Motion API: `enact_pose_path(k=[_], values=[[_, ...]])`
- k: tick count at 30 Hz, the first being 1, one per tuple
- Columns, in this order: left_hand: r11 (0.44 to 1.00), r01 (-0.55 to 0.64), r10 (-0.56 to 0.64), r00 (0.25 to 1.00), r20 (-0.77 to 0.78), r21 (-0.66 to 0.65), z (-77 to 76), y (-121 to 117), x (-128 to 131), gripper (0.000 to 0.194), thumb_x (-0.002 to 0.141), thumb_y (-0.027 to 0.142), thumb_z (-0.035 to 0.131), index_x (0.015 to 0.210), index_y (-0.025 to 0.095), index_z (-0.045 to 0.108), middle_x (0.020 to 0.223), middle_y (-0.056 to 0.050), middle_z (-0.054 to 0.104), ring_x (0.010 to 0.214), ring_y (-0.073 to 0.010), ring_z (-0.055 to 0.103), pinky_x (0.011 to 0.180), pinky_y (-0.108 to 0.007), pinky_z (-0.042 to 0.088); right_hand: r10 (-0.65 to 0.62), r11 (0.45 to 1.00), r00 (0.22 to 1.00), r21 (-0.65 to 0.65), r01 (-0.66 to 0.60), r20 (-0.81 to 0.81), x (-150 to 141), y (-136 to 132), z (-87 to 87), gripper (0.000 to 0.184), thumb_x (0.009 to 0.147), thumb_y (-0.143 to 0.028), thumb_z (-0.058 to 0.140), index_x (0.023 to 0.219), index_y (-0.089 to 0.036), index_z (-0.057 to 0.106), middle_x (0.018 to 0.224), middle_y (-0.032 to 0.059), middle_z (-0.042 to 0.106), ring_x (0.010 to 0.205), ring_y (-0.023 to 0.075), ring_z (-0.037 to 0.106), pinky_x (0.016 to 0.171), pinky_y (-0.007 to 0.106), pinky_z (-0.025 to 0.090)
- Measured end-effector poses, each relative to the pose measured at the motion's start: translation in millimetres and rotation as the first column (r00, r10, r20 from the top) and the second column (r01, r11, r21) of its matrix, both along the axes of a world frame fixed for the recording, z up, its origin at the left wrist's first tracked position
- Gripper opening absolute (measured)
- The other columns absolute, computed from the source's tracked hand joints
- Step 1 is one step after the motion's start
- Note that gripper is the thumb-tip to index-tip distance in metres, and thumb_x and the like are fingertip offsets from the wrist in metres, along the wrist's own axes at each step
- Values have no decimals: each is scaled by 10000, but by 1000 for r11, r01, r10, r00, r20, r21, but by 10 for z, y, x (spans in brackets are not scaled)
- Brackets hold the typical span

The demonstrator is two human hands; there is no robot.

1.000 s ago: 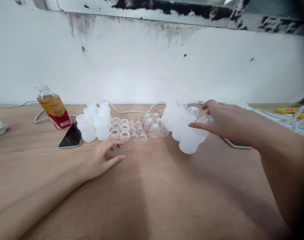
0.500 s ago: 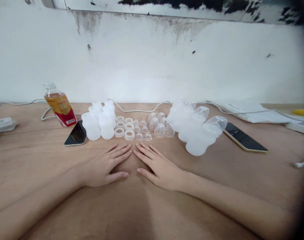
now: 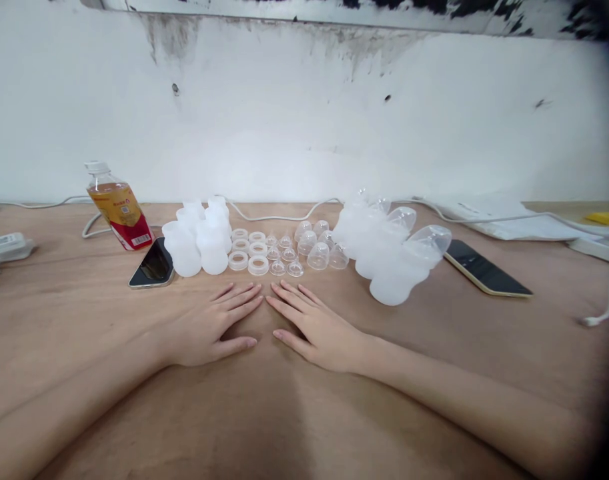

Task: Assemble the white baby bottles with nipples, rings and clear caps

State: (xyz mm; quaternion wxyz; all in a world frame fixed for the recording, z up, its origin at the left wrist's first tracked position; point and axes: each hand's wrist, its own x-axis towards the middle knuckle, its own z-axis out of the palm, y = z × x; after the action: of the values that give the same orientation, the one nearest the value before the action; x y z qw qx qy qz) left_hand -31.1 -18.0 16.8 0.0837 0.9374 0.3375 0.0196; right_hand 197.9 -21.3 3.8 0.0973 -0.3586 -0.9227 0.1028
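My left hand (image 3: 217, 325) lies flat on the wooden table (image 3: 254, 413), fingers stretched out and holding nothing. Beside it my right hand (image 3: 317, 327) also rests flat and open, its fingertips close to the left ones. Just beyond the fingertips stand rows of translucent collar rings (image 3: 258, 265), clear bottle nipples (image 3: 295, 268) and clear dome caps (image 3: 318, 256). White open-topped baby bottle bodies (image 3: 214, 247) stand behind my left hand. Several capped white baby bottles (image 3: 391, 280) stand in a group beyond my right hand, to the right of the caps.
A drink bottle (image 3: 121, 210) with a red and yellow label and a phone (image 3: 154, 265) are at the left. A second phone (image 3: 487, 268) lies at the right. White cables (image 3: 284, 218) run along the wall, near a white plastic bag (image 3: 504, 220).
My right hand has let go of a capped bottle in the right group and come down flat beside my left. My left fingers have straightened onto the table.
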Motion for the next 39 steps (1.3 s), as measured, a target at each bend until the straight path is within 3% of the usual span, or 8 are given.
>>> enact_pose_path(k=[5,9,14,19,26,30,34,39], values=[[999,-11,8,998,57,51,-9,10,40,570,837,457,361,1325,185,243,1375,-92,309,1252,-235,289,1018,-408,251,-34,998,996,56,39,-87,-12,-3,5,482,848,-397,354,1269,-164,387,1336,109,364,1240,250,294,1005,442,261],[969,-156,119,974,192,193,-52,89,166,342,851,342,350,1082,137,495,1042,-109,569,931,-208,548,782,-332,442,-220,967,953,80,241,-209,-57,111,-3,424,839,-309,380,1233,-153,390,1015,112,582,911,215,551,778,363,436],[875,-368,332,929,164,314,-119,258,313,414,859,342,308,1213,140,378,891,-93,614,728,-221,597,562,-310,432,-374,921,896,16,389,-241,-166,404,-28,560,834,-315,395,1326,-114,219,638,20,604,604,181,567,584,284,408],[871,-405,384,914,127,279,-162,322,321,411,851,378,326,1208,181,379,770,-37,626,645,-196,595,510,-276,396,-423,892,846,15,452,-324,-229,599,-42,321,831,-316,416,1100,-171,513,576,1,582,536,149,528,554,249,363],[880,-360,228,893,388,309,-211,316,240,201,790,369,459,746,186,528,911,-47,536,832,-169,541,649,-257,438,-288,942,839,20,335,-461,-137,446,16,176,837,-302,413,818,-179,537,524,-35,535,484,100,479,527,208,343],[910,-349,229,872,432,222,-257,338,217,260,744,388,518,898,180,490,944,-58,549,865,-193,544,697,-301,453,-189,973,942,74,217,-276,-88,283,4,156,825,-308,434,856,-191,533,581,-24,570,507,104,504,526,212,336],[908,-381,276,856,437,175,-232,321,223,398,763,350,503,1112,181,412,965,-52,571,829,-181,572,672,-294,471,-141,984,984,98,152,-105,-80,231,12,325,792,-401,477,1030,-181,506,695,15,603,594,145,544,543,243,358],[932,-337,202,790,579,135,-155,290,213,334,752,254,507,1075,183,462,1099,-63,519,877,-149,580,704,-259,492,-70,988,980,123,93,-186,-78,246,19,250,845,-337,413,1010,-200,541,885,50,558,733,143,545,643,270,425]])
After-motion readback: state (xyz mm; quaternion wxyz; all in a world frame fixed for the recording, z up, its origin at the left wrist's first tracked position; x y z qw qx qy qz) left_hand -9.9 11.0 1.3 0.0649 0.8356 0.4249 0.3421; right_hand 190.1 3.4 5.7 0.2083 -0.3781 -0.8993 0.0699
